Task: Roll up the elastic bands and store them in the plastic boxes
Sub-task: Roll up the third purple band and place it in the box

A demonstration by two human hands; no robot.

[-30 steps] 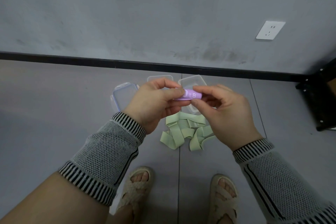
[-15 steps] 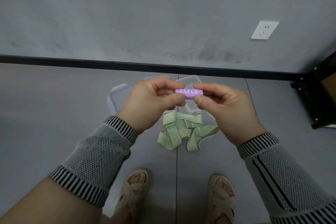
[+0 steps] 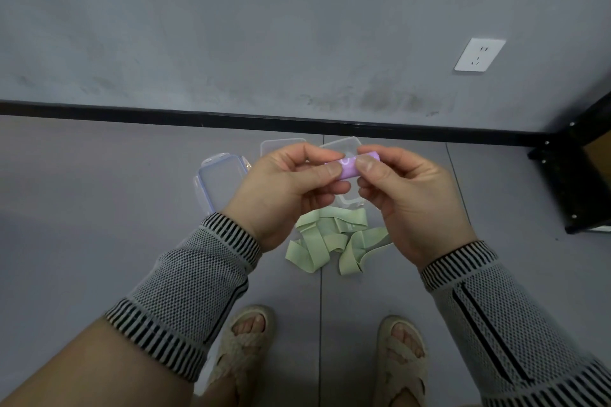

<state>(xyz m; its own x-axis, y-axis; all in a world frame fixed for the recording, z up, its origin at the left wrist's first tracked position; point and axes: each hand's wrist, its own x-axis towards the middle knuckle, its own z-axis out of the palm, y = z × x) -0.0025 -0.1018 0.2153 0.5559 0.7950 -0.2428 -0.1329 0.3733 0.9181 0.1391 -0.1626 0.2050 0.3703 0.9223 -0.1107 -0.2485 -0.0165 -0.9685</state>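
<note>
A rolled purple elastic band (image 3: 348,168) is pinched at chest height between both hands. My left hand (image 3: 284,192) grips its left end with thumb and fingers; my right hand (image 3: 410,195) pinches its right end. On the floor below lies a loose pale green elastic band (image 3: 330,241) in a tangled heap. Behind the hands sit clear plastic boxes: one with a bluish rim (image 3: 220,180) at the left, one (image 3: 281,144) in the middle and one (image 3: 344,144) at the right, both partly hidden by my hands.
A black skirting board (image 3: 165,112) runs along the grey wall. A white wall socket (image 3: 479,54) is at the upper right. A black metal frame (image 3: 575,182) stands at the right edge. My sandalled feet (image 3: 244,350) stand near the bottom.
The purple roll has turned in my fingers, and its printed label is now mostly covered. Both hands stay together above the boxes; the view shifted slightly.
</note>
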